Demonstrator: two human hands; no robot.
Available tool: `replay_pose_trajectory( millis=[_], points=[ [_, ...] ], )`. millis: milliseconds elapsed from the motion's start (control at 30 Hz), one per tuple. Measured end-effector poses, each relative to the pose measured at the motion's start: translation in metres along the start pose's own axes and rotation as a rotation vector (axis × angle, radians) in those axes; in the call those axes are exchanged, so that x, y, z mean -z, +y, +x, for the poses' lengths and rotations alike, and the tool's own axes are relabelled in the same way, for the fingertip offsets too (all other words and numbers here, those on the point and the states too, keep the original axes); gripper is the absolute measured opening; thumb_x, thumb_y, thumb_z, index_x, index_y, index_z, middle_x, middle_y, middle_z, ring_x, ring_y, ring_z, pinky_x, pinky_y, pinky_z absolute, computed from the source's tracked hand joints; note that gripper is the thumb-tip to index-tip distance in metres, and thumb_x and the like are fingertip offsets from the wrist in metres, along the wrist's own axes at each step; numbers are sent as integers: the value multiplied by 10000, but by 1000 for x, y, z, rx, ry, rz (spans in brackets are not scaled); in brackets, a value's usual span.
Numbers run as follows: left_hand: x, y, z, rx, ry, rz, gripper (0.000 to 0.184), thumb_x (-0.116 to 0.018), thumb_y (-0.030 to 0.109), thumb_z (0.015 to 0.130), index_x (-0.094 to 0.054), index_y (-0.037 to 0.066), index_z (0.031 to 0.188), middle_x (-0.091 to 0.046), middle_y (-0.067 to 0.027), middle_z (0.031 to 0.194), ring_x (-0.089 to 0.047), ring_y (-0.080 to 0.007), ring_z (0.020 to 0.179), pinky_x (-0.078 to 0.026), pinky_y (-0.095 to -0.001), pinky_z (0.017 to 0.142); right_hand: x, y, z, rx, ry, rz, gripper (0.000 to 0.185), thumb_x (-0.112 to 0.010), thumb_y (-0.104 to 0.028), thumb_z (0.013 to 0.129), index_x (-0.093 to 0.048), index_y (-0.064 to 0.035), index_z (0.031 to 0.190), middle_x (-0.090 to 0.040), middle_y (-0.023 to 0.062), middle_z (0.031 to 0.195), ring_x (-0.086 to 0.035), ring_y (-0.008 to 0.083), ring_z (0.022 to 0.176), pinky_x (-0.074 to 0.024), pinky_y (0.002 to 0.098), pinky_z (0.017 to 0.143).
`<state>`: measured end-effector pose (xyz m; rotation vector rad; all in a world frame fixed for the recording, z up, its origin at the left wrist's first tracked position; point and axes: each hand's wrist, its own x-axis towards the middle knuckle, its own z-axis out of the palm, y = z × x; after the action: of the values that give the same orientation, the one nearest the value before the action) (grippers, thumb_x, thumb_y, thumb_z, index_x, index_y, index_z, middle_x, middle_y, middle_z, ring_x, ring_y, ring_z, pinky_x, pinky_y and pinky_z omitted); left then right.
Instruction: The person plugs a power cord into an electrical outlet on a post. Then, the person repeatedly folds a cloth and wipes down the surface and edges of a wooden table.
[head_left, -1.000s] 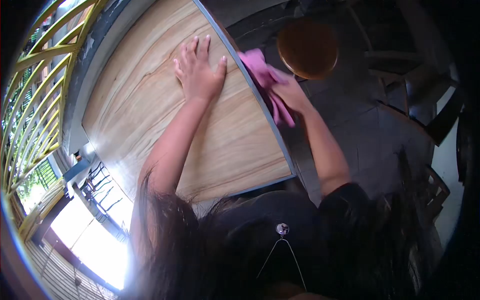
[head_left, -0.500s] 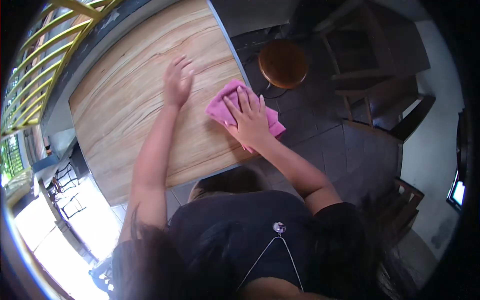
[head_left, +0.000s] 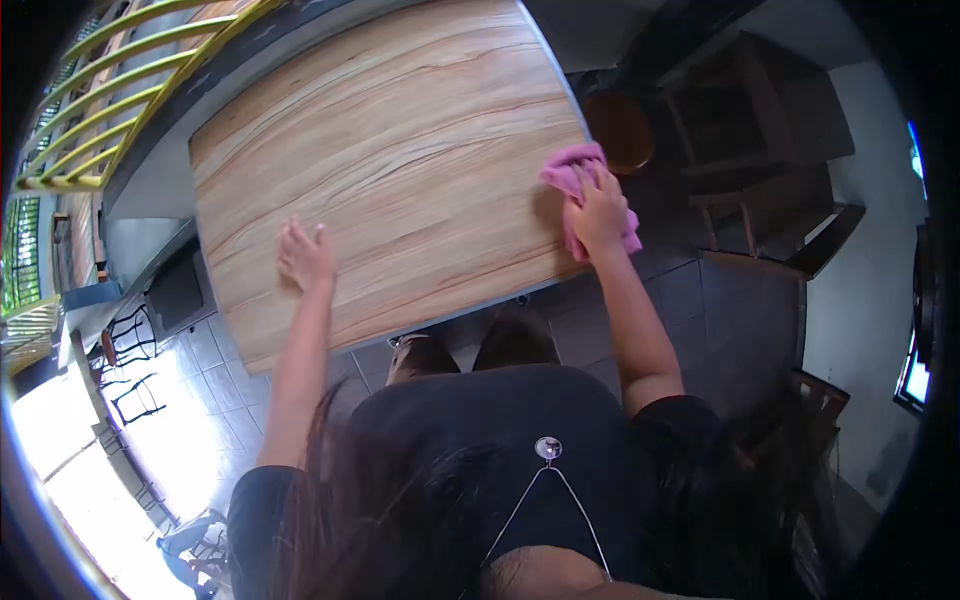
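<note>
Pink cloth (head_left: 565, 178), bunched, at the right edge of the wood-grained table (head_left: 400, 170) close to its near right corner; part lies on the top, part reaches past the edge. The right hand (head_left: 602, 208) grasps it from above, fingers bent into the folds. The overhanging part is judged the weak point: with little surface beneath it, the cloth could slip off the side if the grip slackened, and anything loose caught in its folds could drop to the tiled floor (head_left: 665, 290). A bunched fold could also snag on the table's corner, or the knuckles could knock the rim, should the hand travel low across it.

Left hand (head_left: 308, 255): released, holding nothing, fingers parted over the near left part of the top; whether the palm bears on the surface cannot be told. Were weight leaned on it, a smooth top might let it slide.

Beyond the right edge, slightly farther away than the cloth, stands a round brown stool (head_left: 622, 130); a wide outward swing of the right arm could strike it. Farther right are dark wooden chairs (head_left: 745, 230); on the far left, a yellow railing (head_left: 110, 85). The pendant (head_left: 548, 448) hangs at the person's chest, apart from the table; a deep lean could bring it against the near edge.
</note>
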<state>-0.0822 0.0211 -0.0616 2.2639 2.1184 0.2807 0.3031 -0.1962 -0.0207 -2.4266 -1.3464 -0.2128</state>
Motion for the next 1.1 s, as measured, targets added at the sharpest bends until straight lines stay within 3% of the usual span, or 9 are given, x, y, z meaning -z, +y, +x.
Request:
replay_pose_trajectory(
  millis=[167,233,267,333,533,700,800,933,1100],
  points=[
    [7,-34,12,-239,-154,-203,649,-541,487,778,-385,136,1301,-312,-119,1376,-245,-314,1282,-162,-507,1035,9,-61,-38,-103,15,-92,413,-623,-247,716,-582,-160,1117,-498,115,1196,-493,296,1058,-430,428,818],
    [9,-72,22,-404,-261,-310,640,-553,484,771,-414,128,1285,-310,-123,1377,-242,-323,1280,-160,-512,1036,9,-142,-38,-349,-450,74,426,-606,-251,729,-563,-127,1134,-492,158,1195,-516,309,1021,-434,410,810],
    [7,-95,29,-422,-364,-593,634,-565,476,765,-433,120,1273,-273,-135,1394,-216,-338,1291,-153,-522,1037,-23,-172,-56,-58,-255,100,382,-591,-215,770,-555,-63,1118,-600,204,948,-587,382,676,-473,471,596],
    [10,-140,38,-430,-457,-888,628,-577,468,758,-453,111,1261,-235,-147,1412,-190,-353,1301,-146,-531,1038,-69,-252,-87,389,-148,110,413,-600,-205,739,-547,-100,1134,-558,165,1080,-580,305,895,-470,398,718],
    [65,-221,-10,-269,-410,-62,873,-621,488,707,-224,107,1385,-39,-174,1460,-52,-398,1332,-99,-545,1048,-51,-361,-120,736,-268,506,346,-652,-166,664,-612,-114,1004,-545,110,1113,-487,294,1082,-370,437,924],
    [79,-220,-32,-337,-671,17,1148,-642,610,616,26,124,1413,108,-161,1460,107,-386,1331,16,-540,1045,-64,-201,-73,264,69,3,364,-601,-193,753,-584,-113,1108,-527,140,1170,-468,316,1109,-377,425,929],
    [79,-219,-30,-319,-724,28,1169,-642,612,617,71,130,1407,145,-150,1456,141,-375,1328,56,-523,1045,-19,-163,-44,-433,13,-187,465,-577,-344,775,-519,-133,1185,-507,141,1181,-448,316,1127,-375,424,932],
    [81,-218,-26,-298,-746,28,1182,-649,614,609,81,133,1406,155,-138,1456,140,-374,1328,40,-526,1047,-55,-180,-23,-508,-134,-102,371,-555,-272,759,-561,-77,1075,-564,192,1053,-555,347,952,-453,461,798],
    [83,-215,-29,-255,-729,38,1180,-673,589,598,83,186,1409,134,-103,1467,129,-331,1342,37,-505,1059,-64,-315,-62,401,-547,188,222,-581,-238,711,-644,-122,890,-617,150,928,-586,310,867,-456,428,712]
  ],
)
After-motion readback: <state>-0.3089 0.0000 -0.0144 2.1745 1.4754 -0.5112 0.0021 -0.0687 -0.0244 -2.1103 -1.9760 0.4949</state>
